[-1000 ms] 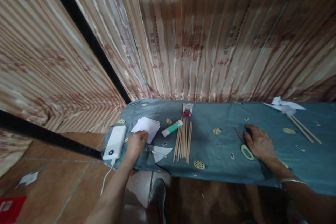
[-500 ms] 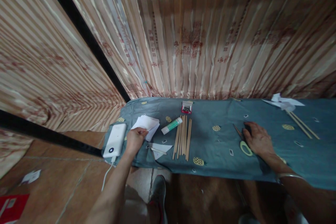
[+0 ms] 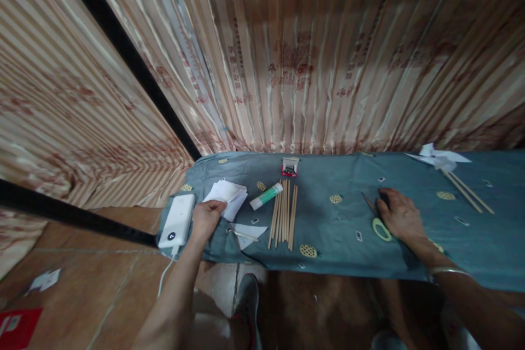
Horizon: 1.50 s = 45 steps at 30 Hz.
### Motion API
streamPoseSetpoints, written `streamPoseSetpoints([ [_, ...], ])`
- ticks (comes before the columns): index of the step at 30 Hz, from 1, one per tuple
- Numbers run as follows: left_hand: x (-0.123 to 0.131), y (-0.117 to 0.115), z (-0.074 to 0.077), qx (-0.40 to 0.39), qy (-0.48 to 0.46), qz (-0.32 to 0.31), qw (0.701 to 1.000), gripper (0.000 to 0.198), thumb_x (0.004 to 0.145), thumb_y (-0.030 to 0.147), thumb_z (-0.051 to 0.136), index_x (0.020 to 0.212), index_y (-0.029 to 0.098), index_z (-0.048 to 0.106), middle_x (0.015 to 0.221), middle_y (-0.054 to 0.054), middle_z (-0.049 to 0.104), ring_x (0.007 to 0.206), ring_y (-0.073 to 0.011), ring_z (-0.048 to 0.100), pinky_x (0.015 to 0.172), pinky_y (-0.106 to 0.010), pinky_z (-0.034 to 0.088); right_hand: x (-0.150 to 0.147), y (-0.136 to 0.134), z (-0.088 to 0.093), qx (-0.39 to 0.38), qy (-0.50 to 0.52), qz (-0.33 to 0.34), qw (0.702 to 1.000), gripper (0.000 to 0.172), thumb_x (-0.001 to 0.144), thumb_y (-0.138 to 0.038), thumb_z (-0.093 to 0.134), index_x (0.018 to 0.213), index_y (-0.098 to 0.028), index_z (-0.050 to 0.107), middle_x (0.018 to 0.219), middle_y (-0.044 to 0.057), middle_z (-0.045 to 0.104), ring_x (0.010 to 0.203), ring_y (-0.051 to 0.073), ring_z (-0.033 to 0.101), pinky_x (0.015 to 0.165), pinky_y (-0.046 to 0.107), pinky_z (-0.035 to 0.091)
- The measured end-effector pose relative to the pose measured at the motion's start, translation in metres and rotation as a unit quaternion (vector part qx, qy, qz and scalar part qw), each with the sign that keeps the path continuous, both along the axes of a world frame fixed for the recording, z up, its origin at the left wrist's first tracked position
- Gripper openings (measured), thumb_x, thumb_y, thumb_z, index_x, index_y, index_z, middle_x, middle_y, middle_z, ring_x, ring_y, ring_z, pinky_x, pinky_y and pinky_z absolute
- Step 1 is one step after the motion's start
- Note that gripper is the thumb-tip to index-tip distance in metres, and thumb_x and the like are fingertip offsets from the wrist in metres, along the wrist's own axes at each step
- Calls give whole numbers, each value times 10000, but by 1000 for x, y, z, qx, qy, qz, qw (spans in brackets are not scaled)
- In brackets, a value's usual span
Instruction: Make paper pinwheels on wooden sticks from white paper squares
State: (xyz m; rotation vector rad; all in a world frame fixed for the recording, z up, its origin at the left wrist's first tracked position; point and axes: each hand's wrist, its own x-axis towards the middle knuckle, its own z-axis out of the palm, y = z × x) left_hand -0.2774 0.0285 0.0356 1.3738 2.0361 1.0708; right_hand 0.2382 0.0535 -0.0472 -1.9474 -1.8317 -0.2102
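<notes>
My left hand (image 3: 208, 219) pinches the edge of a white paper in the small stack (image 3: 229, 197) at the table's left. My right hand (image 3: 400, 214) rests on the cloth with its fingers slightly apart, beside green-handled scissors (image 3: 381, 229). Between the hands lie several wooden sticks (image 3: 283, 216), a green and white glue stick (image 3: 266, 196) and a small red box (image 3: 289, 167) with dark bits inside. A white triangular paper piece (image 3: 248, 235) with a slim pale tool on it is just right of my left hand.
A white power bank (image 3: 177, 221) with a cable sits at the left end of the blue-green cloth (image 3: 328, 251). Paper pinwheels (image 3: 442, 159) on sticks lie at the right. Dark poles and striped curtains (image 3: 295, 54) stand behind.
The view has shifted slightly, moving everything a little to the left in the picture. Both hands keep nearly the same places, the left still at the paper stack.
</notes>
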Motion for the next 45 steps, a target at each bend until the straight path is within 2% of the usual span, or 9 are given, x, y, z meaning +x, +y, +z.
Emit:
streamPoseSetpoints([
  [10, -2, -2, 15, 12, -25, 52, 998, 217, 578, 365, 668, 646, 172, 741, 685, -58, 740, 744, -263, 679, 693, -328, 510, -3, -1, 4, -29, 75, -14, 997, 439, 890, -406, 332, 1165, -153, 563, 1260, 179, 582, 1190, 341, 509, 952, 527, 429],
  [15, -9, -6, 31, 113, -46, 96, 988, 316, 589, 434, 687, 728, 156, 743, 697, -34, 722, 752, -230, 649, 721, -324, 506, 5, 7, 1, -32, 113, -9, 993, 455, 900, -412, 275, 1089, -172, 612, 1240, 167, 608, 1210, 313, 514, 991, 517, 419],
  [20, 11, -15, 65, 199, -217, 133, 947, 367, 534, 438, 746, 740, 144, 671, 631, 30, 630, 561, -123, 572, 588, -275, 518, 13, 16, 13, -24, 162, 3, 987, 467, 898, -440, 267, 977, -180, 647, 1084, 157, 681, 1088, 283, 611, 972, 463, 463],
  [23, 55, -26, 79, 121, -348, 56, 928, 369, 527, 398, 778, 770, 158, 639, 580, 59, 604, 505, -103, 573, 619, -292, 547, 6, 4, 35, 2, 179, 3, 984, 502, 908, -464, 271, 1051, -137, 624, 1095, 203, 662, 1090, 316, 605, 965, 499, 457],
  [27, 131, -41, 64, -13, -451, -54, 891, 380, 530, 400, 805, 760, 143, 644, 583, 21, 639, 519, -129, 611, 557, -266, 526, -31, -39, 71, 45, 175, 66, 981, 441, 915, -453, 379, 1253, -206, 518, 1326, 138, 554, 1260, 277, 491, 1064, 476, 378],
  [32, 194, -47, 27, -113, -561, -78, 816, 331, 548, 320, 824, 748, 134, 638, 652, -22, 688, 567, -135, 642, 554, -240, 527, -76, -89, 96, 78, 157, 154, 972, 457, 936, -267, 395, 1387, -199, 379, 1413, 149, 448, 1335, 278, 392, 1080, 525, 344],
  [36, 217, -42, 14, -123, -596, -73, 791, 216, 611, 211, 793, 746, 138, 641, 724, -31, 704, 669, -138, 666, 670, -253, 548, -90, -116, 97, 92, 131, 162, 974, 481, 916, -198, 418, 1393, -218, 366, 1457, 149, 388, 1361, 293, 351, 1062, 544, 355],
  [40, 239, -39, 7, -131, -621, -79, 769, 316, 505, 176, 845, 743, 138, 641, 705, -4, 692, 651, -109, 642, 669, -214, 527, -107, -128, 87, 79, 63, 224, 969, 500, 865, -299, 555, 1329, -165, 427, 1420, 188, 447, 1331, 330, 389, 1010, 531, 401],
  [45, 254, -45, -4, -159, -586, -100, 788, 469, 480, 239, 849, 880, 157, 620, 728, 14, 667, 651, -123, 624, 626, -239, 517, -111, -118, 68, 70, 29, 218, 973, 287, 853, -62, 410, 1063, -174, 570, 1311, 176, 568, 1246, 293, 491, 949, 496, 436],
])
